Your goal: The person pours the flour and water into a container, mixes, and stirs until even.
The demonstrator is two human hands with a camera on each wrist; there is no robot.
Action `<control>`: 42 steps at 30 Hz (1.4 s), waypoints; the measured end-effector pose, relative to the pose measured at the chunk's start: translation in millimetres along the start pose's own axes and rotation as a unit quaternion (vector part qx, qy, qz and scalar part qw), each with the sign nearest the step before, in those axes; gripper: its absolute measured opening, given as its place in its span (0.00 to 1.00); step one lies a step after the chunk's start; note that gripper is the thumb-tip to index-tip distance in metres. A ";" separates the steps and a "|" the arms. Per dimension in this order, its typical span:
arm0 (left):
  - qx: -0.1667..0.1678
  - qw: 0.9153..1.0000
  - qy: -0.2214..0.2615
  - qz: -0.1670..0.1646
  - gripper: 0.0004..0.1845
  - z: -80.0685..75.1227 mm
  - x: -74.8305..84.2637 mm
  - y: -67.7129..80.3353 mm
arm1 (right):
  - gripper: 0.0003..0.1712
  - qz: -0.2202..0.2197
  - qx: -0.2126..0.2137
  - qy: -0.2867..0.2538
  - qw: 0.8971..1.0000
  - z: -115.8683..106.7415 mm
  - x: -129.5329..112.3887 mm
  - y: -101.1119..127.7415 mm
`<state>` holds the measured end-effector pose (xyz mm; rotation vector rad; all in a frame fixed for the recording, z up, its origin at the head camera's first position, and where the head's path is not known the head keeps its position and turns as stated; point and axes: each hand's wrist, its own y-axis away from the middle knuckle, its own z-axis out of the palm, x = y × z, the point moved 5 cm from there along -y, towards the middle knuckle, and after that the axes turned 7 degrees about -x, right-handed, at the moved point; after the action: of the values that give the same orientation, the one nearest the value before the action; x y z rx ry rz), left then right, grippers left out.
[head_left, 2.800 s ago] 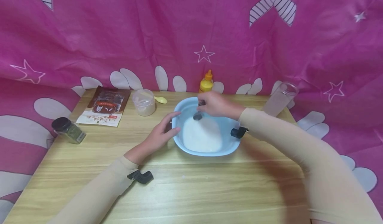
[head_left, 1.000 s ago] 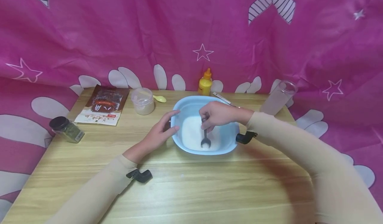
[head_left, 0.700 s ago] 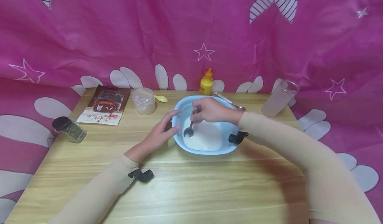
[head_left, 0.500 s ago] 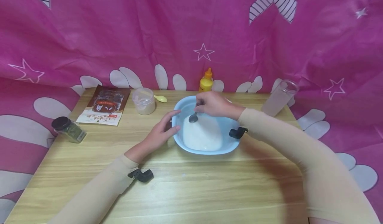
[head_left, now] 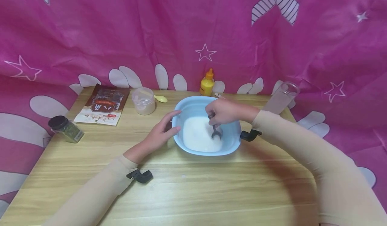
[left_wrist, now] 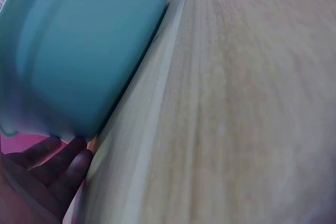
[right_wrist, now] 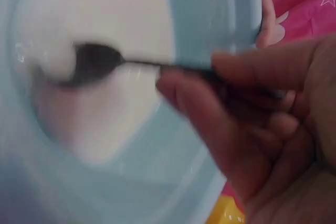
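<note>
My right hand pinches the handle of a dark spoon between thumb and fingers. Its bowl dips into white liquid in a light-blue basin, right of the middle. In the right wrist view the spoon looks blurred, its bowl at the liquid's surface. My left hand holds the basin at its left side, with thumb and forefinger at the rim. The left wrist view has the other fingertips low against the outer wall of the basin.
Along the back stand a yellow bottle, a clear tub, a yellow spoon and a tall clear glass. At left lie a brown-and-white packet and a tilted black-lidded jar on the wooden table.
My right hand has moved the spoon about the basin, from its far left part half a second ago to the right side now. The left hand keeps its place at the rim.
</note>
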<state>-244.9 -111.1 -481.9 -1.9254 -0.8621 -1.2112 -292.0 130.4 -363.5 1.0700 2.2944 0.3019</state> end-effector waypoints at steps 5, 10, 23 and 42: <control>0.002 1.000 0.006 0.000 0.33 0.0 0.1 0.6 | 0.13 -0.042 -0.030 -0.120 0.991 15.1 -14.6 -9.3; 0.000 1.000 0.011 0.001 0.33 1.9 -0.2 0.6 | 0.10 -0.053 0.030 -0.165 0.984 16.3 -19.7 -20.9; 0.000 1.000 -0.002 -0.009 0.33 1.2 0.6 1.2 | 0.13 0.022 0.203 -0.017 0.979 -13.0 8.6 -16.1; 0.005 1.000 -0.009 -0.004 0.33 1.6 1.5 1.1 | 0.14 -0.015 0.024 -0.156 0.987 15.4 -15.1 -12.7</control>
<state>-242.8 -110.1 -481.3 -1.9290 -0.8859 -1.1932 -283.1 110.1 -375.2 1.0248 2.0433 0.0595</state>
